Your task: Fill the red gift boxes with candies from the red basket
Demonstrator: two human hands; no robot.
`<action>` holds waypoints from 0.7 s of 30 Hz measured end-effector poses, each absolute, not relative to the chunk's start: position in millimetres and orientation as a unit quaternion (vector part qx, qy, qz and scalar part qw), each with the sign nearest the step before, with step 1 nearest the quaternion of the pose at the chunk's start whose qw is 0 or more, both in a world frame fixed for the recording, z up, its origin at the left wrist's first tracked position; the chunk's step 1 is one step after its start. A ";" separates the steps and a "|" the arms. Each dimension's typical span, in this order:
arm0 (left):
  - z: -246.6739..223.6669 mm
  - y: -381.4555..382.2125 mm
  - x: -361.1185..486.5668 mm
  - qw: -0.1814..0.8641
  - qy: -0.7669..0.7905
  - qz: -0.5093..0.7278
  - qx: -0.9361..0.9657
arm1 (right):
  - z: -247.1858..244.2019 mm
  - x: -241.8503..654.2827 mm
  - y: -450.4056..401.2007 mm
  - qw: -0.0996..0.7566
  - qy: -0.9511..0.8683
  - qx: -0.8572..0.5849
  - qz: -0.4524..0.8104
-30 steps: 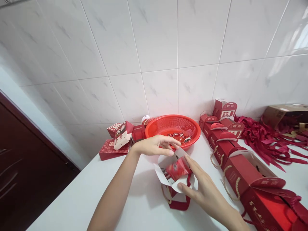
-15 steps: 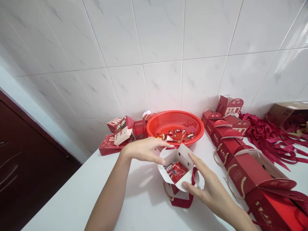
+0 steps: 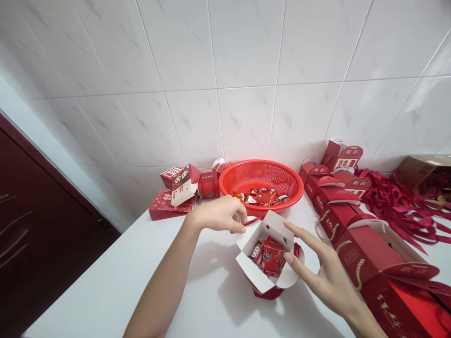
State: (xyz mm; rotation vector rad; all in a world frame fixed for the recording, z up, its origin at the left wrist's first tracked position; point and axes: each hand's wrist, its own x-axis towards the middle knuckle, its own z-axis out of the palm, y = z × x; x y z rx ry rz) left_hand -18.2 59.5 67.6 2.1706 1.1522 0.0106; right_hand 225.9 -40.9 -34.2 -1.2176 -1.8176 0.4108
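Observation:
A small red gift box (image 3: 259, 275) stands on the white table with its white-lined flaps spread open. Red-wrapped candies (image 3: 272, 256) lie inside it. My left hand (image 3: 220, 214) is at the box's back left, its fingertips pinched on a dark red ribbon (image 3: 252, 220) that runs along the flap. My right hand (image 3: 322, 267) grips the right side of the box, index finger at the back flap and thumb at the right flap. A bit of ribbon also shows between that thumb and finger.
Behind the box, a red plastic basket (image 3: 261, 165) holds more wrapped candies. Several red boxes (image 3: 366, 251) with rope handles line the right, beside a heap of red ribbons (image 3: 391, 202) and a cardboard box (image 3: 417, 171). More red cartons (image 3: 165, 206) are stacked at the back left.
My left hand's fingers have gone from stretched out to curled and pinched on the ribbon. The box has turned and shifted slightly right, and the ribbon loop in front is out of sight.

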 end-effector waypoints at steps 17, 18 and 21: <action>42.8 78.5 -6.5 0.215 0.392 0.050 0.893 | -39.0 231.4 -36.2 0.442 -0.741 -0.480 0.161; 43.1 78.5 -6.3 0.230 0.378 0.050 0.895 | -38.7 231.3 -36.4 0.441 -0.743 -0.477 0.161; 48.3 75.0 -6.9 0.269 0.363 0.026 0.892 | -37.8 231.8 -37.1 0.439 -0.748 -0.471 0.161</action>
